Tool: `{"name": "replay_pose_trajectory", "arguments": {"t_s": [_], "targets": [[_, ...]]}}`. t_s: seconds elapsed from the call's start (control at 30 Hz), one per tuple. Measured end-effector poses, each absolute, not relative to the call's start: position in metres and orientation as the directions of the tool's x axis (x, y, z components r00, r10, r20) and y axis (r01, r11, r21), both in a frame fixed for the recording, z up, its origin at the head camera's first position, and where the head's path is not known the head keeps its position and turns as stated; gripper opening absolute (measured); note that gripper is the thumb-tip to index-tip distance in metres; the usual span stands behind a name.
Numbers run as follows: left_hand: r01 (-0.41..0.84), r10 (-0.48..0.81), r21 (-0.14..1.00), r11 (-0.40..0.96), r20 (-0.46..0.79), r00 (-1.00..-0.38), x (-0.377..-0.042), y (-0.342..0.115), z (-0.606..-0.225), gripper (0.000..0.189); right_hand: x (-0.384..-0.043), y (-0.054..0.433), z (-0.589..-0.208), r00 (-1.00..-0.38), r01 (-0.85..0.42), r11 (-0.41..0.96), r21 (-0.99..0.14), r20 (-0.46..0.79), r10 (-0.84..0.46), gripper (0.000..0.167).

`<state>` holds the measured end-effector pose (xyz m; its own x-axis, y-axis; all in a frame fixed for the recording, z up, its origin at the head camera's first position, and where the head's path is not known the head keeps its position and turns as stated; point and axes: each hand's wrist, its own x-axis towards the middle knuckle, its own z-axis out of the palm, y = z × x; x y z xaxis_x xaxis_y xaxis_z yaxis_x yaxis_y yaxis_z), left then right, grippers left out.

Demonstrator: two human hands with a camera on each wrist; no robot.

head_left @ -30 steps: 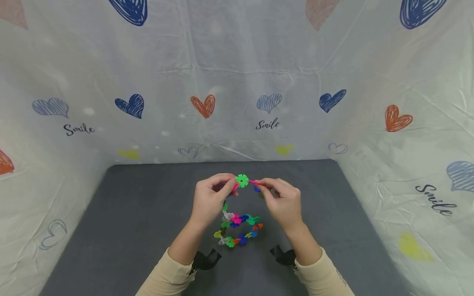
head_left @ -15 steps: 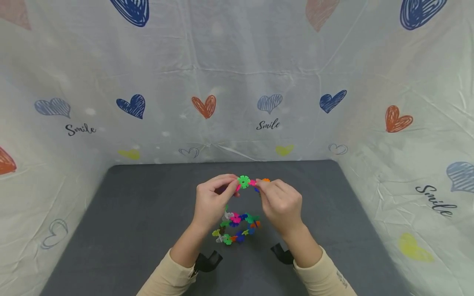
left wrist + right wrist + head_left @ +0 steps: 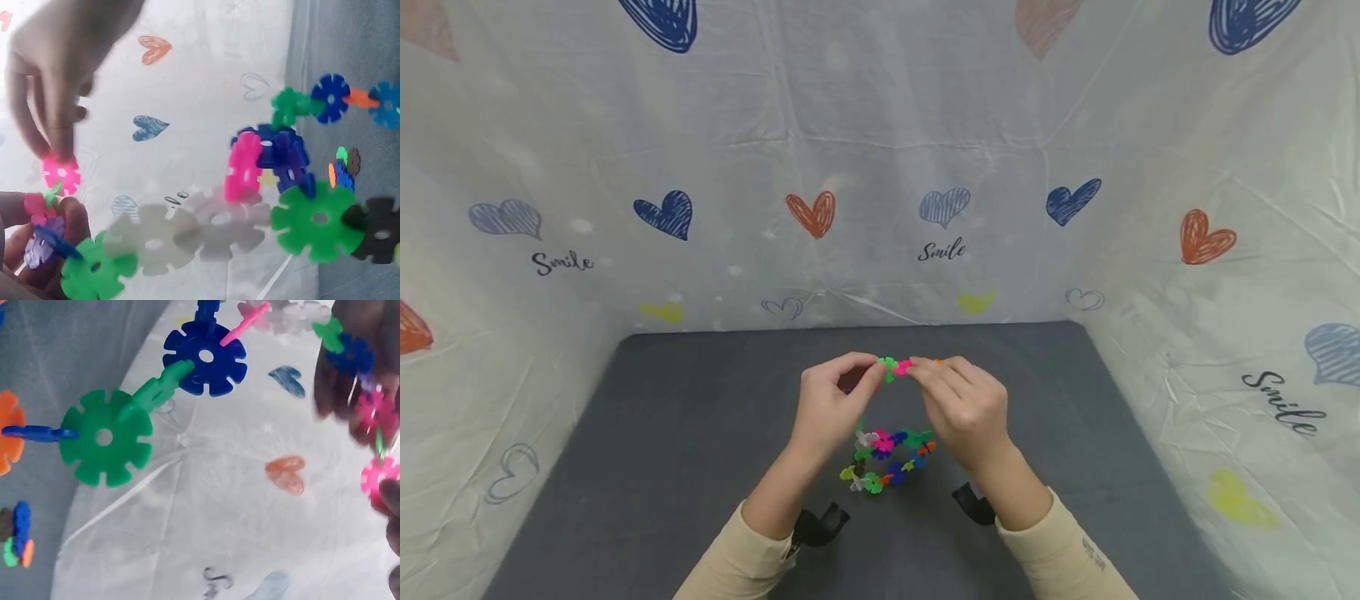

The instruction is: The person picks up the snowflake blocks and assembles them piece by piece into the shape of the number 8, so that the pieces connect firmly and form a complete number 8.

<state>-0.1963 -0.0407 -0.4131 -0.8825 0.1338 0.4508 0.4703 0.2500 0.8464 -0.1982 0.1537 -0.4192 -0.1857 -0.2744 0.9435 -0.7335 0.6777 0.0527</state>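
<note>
A chain of colourful slotted snowflake discs (image 3: 299,240) hangs from my left hand (image 3: 829,408) and ends in a ring of linked discs (image 3: 873,483) below. My left thumb and fingers pinch the chain's upper end at a pink disc (image 3: 39,211) beside a purple one. A light green disc (image 3: 889,370) stands out past those fingertips. It meets another pink disc (image 3: 902,367), pinched at its far edge by my right hand (image 3: 967,412). In the left wrist view, the light green disc appears nearly edge-on between the two pink ones.
A few loose discs (image 3: 341,177), green, brown, blue and orange, lie on the dark grey table (image 3: 700,433), largely hidden behind my right hand in the head view. A white cloth (image 3: 880,100) printed with hearts surrounds the table's back and sides. Black straps (image 3: 822,527) hang at both wrists.
The pink disc in my right hand has turned from edge-on to flatter and drawn closer to the light green disc, which has tilted. My right hand has shifted slightly left; the hanging ring sways a little.
</note>
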Motion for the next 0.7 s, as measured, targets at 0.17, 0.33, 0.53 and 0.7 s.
{"name": "replay_pose_trajectory", "arguments": {"t_s": [0.17,0.33,0.53,0.7], "targets": [[0.372,0.099,0.907,0.196,0.359,-0.928,-0.197,-0.048,-0.411,0.016,-0.230,0.183,-0.459,-0.552,-0.700,0.604,-0.380,0.825,-0.121,0.026],[0.282,0.084,0.950,0.134,0.272,-0.958,-0.198,-0.053,-0.412,0.017,-0.263,0.199,-0.519,-0.885,-0.320,0.670,-0.670,0.463,0.041,0.015],[0.258,0.142,0.959,0.115,0.241,-0.960,-0.201,-0.052,-0.415,0.017,-0.281,0.190,-0.563,-0.990,-0.008,0.858,-0.513,0.124,0.065,0.030],[0.250,0.175,0.964,0.095,0.231,-0.957,-0.201,-0.051,-0.417,0.018,-0.286,0.185,-0.576,-0.995,0.012,0.894,-0.448,0.080,0.053,0.031]]}}
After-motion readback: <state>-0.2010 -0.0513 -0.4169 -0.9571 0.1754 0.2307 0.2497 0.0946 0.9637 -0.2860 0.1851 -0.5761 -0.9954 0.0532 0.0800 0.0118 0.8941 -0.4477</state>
